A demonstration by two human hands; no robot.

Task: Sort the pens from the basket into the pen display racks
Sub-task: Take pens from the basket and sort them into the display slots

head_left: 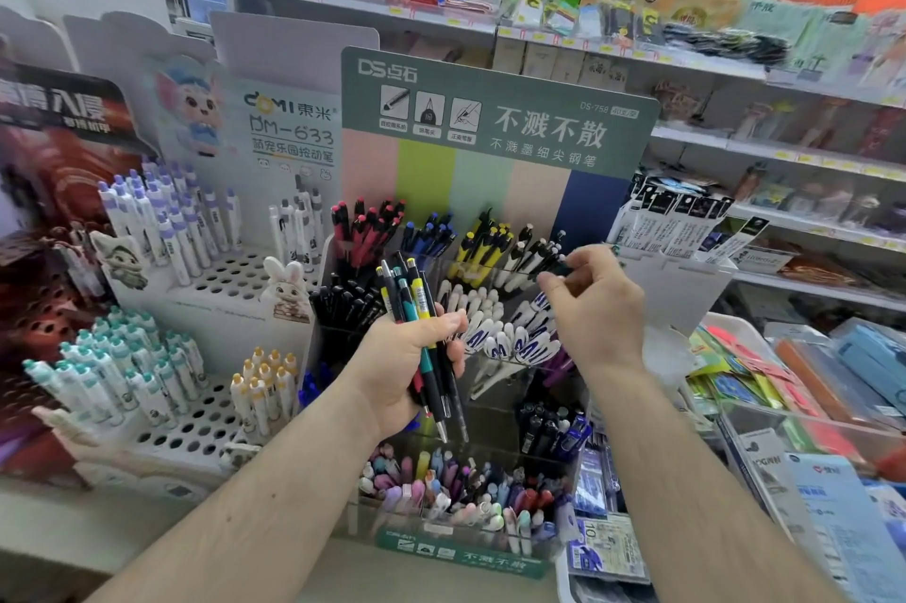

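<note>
Pens (422,308) bunched in left hand (407,367); right hand (595,303) pinching a dark pen (564,270) over crowded rack (483,274).

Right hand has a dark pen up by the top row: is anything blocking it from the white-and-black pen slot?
Nothing visible blocks it. The right hand pinches the dark pen directly above the white-and-black pens; the left hand holds its bundle off to the side.

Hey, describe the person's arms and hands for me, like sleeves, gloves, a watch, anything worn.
Both forearms are bare as far as the frame shows: no sleeves in view. The left hand and right hand wear no gloves, and no watch, bracelet or ring is visible on either.
</note>
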